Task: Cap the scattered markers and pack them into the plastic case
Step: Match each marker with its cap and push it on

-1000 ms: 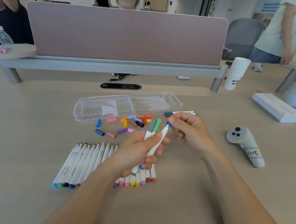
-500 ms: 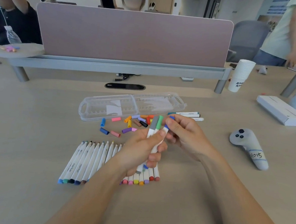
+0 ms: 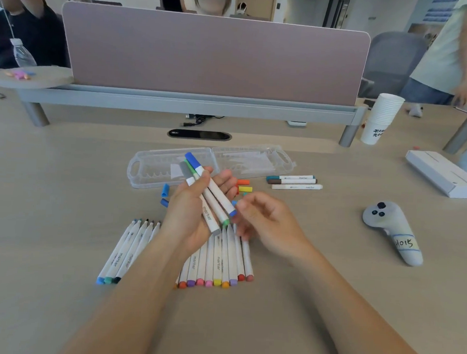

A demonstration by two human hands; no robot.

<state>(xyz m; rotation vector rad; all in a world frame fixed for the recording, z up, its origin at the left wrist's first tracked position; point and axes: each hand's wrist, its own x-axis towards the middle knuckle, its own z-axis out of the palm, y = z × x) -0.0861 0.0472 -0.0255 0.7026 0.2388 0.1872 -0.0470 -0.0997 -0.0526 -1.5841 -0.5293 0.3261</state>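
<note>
The markers lie in several groups on the beige table (image 3: 62, 193). In the middle of the frame the left hand (image 3: 194, 215) is closed around three markers (image 3: 212, 194), held like a small bundle that points to the upper left; the top one carries a blue cap (image 3: 192, 158), the next one a green cap, and the third one a grey cap. The right hand (image 3: 265, 220) is just beside the lower ends of this bundle, with the fingers loosely curled and a little blurred, and I cannot tell if it holds anything.

Below the hands, a row of markers (image 3: 216, 260) lies side by side on the table, with the coloured ends (orange, purple, pink, yellow, red) toward the bottom of the frame. Part of the row is hidden under the left forearm. Three more markers (image 3: 292, 181) lie together right of the centre, near the case.

The plastic case (image 3: 156, 169) is open and transparent, above the hands in the frame, and both halves lie flat. Some loose caps (image 3: 244, 185) are scattered between the case and the hands; more may be hidden behind the left hand. At the right side of the frame lies a grey controller (image 3: 393, 230), and a stack of paper cups (image 3: 381, 117) stands in the upper right.
</note>
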